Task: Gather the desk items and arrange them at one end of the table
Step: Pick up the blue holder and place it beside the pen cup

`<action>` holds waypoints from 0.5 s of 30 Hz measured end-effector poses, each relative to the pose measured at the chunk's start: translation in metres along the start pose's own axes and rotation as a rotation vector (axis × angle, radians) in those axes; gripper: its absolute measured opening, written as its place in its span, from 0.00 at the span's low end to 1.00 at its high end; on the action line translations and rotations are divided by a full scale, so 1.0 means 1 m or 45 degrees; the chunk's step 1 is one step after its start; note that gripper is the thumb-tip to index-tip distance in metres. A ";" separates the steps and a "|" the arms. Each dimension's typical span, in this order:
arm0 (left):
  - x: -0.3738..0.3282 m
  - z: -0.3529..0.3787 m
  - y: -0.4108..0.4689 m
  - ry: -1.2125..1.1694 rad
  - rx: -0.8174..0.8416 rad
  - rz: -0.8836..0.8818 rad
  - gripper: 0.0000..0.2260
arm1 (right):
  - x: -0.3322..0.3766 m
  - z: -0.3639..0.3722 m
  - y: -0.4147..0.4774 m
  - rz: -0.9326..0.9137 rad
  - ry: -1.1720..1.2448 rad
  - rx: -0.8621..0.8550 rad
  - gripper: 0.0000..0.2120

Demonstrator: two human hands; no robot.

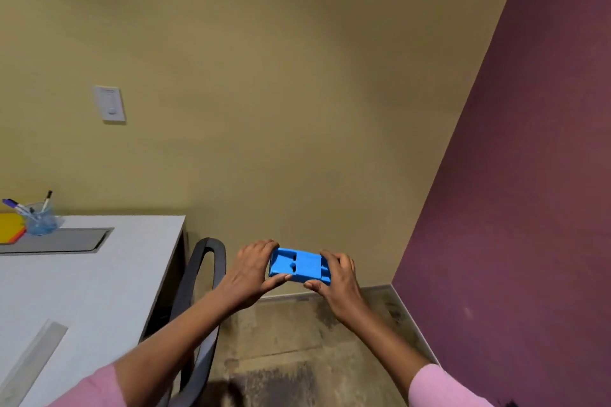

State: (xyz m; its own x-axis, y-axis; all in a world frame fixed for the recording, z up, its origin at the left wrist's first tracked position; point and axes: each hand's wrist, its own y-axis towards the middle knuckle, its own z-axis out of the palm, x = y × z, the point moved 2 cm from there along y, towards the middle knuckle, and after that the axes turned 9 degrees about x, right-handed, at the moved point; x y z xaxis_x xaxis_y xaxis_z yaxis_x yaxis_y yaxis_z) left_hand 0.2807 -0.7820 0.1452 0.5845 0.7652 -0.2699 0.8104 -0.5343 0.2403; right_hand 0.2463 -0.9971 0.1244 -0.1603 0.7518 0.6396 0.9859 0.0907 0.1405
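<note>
I hold a bright blue plastic desk organiser block (299,266) in the air off the right end of the table, above the floor. My left hand (251,271) grips its left end and my right hand (337,277) grips its right end. The block has two small holes and shallow recesses on its top. On the white table (109,277), at the far left, stands a clear blue cup with pens (39,220), next to a yellow and orange pad (11,225).
A dark chair (198,277) stands between the table's right end and my arms. A grey cable-tray lid (56,239) lies in the table top. A beige wall with a white switch plate (110,104) is ahead; a purple wall (529,208) closes the right side.
</note>
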 end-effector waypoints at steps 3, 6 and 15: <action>0.035 -0.001 0.045 0.024 -0.010 -0.074 0.39 | -0.009 -0.005 0.067 -0.068 -0.072 0.049 0.32; 0.063 -0.003 0.078 0.065 0.002 -0.147 0.38 | -0.014 -0.003 0.122 -0.140 -0.097 0.090 0.31; 0.169 0.010 0.143 0.185 -0.017 -0.506 0.38 | -0.020 0.043 0.297 -0.424 -0.035 0.354 0.30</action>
State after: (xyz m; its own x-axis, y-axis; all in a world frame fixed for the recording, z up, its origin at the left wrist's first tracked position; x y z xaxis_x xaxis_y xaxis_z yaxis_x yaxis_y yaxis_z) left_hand 0.4961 -0.7325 0.1246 0.2142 0.9539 -0.2102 0.9705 -0.1836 0.1561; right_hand 0.5446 -0.9567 0.1211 -0.4744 0.6685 0.5728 0.8564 0.5012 0.1242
